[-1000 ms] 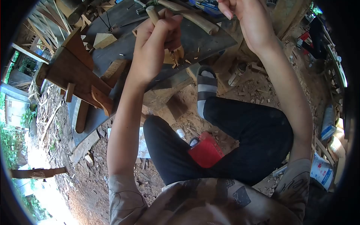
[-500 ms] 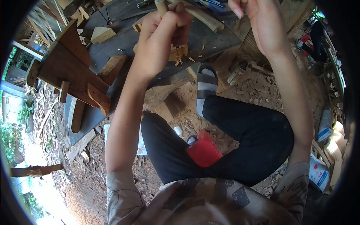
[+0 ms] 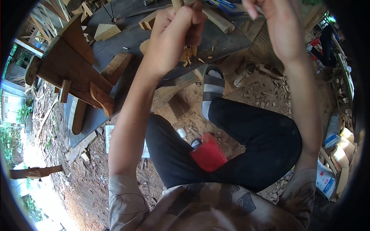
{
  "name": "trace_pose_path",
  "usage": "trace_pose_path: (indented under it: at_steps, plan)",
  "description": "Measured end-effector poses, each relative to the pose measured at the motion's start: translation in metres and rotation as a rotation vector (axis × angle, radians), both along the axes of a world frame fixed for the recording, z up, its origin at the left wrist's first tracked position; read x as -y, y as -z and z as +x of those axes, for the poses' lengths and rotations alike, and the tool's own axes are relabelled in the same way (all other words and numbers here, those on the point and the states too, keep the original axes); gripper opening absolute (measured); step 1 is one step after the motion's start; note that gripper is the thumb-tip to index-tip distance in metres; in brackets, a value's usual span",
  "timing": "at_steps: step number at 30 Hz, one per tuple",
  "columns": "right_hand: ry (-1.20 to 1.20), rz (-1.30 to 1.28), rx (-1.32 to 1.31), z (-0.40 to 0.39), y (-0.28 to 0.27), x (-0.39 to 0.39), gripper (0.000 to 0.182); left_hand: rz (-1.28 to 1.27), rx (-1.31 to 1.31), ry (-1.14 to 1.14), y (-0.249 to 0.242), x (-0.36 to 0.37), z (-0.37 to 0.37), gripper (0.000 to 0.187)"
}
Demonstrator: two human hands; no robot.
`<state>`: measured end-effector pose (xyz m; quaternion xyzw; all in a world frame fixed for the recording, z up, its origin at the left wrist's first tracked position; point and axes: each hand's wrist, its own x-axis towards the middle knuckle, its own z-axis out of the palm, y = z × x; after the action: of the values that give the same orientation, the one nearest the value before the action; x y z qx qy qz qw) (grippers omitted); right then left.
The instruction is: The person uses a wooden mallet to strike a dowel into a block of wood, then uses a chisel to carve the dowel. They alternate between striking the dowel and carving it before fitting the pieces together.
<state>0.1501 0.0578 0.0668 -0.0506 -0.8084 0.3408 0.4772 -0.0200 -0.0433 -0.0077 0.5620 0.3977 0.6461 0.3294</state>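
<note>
Outdoors, it seems: dirt ground (image 3: 92, 192) strewn with wood scraps, daylight at left. Dark worktop (image 3: 129, 42) runs across the upper left of the view, its near edge angled. Seated person's legs (image 3: 254, 142) in dark trousers, knees apart; one sandalled foot (image 3: 213, 86) near the worktop's right end. Brown wooden frame (image 3: 69, 63) of joined boards at the worktop's left side, tilted in this view, with a short peg-like piece sticking out of it.

Left hand (image 3: 173, 34) above the worktop, fingers curled tight in a fist around a wooden handle (image 3: 177, 5). Handle's top pokes out above the thumb side and meets the picture's upper edge; its lower end is hidden by the hand. Right hand (image 3: 283, 30) raised well apart from the left, blurred, partly cut off at the top. One fingertip shows; cannot tell whether the fingers pinch anything.

Red container (image 3: 209, 152) low between the legs. Rounded stick (image 3: 217, 19) lies on the worktop, right of the left fist. Pale wood block (image 3: 107, 31) farther left, beside the frame. Small wood chips (image 3: 187, 59) lie just below the left fist.
</note>
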Motion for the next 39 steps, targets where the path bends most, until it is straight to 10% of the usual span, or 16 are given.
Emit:
trace_pose_path:
  at_steps: [12, 17, 21, 27, 31, 36, 39]
  plan:
    - [0.413, 0.527, 0.258, 0.006, -0.009, 0.038, 0.060, 0.035, 0.013, -0.006, 0.012, -0.008, -0.009, 0.049]
    - [0.097, 0.201, 0.269, 0.028, -0.053, 0.030, 0.058, 0.055, 0.085, 0.101, 0.019, -0.009, -0.014, 0.040]
    - [0.196, 0.595, 0.672, 0.035, -0.042, 0.025, 0.056, 0.031, 0.014, -0.034, 0.012, -0.014, -0.002, 0.020]
    - [-0.162, 0.483, 0.084, 0.027, -0.042, -0.006, 0.053, 0.051, 0.013, 0.033, 0.012, -0.012, -0.009, 0.024]
    - [0.221, 0.625, 0.831, 0.038, -0.037, 0.019, 0.056, -0.045, -0.039, -0.048, 0.013, -0.007, 0.000, 0.027]
    - [0.429, 0.384, -0.248, -0.015, 0.009, 0.027, 0.055, -0.007, -0.096, -0.043, 0.014, -0.004, 0.001, 0.026]
    - [-0.004, 0.340, -0.072, 0.014, -0.017, -0.001, 0.055, -0.029, -0.009, 0.023, 0.007, -0.005, -0.001, 0.023]
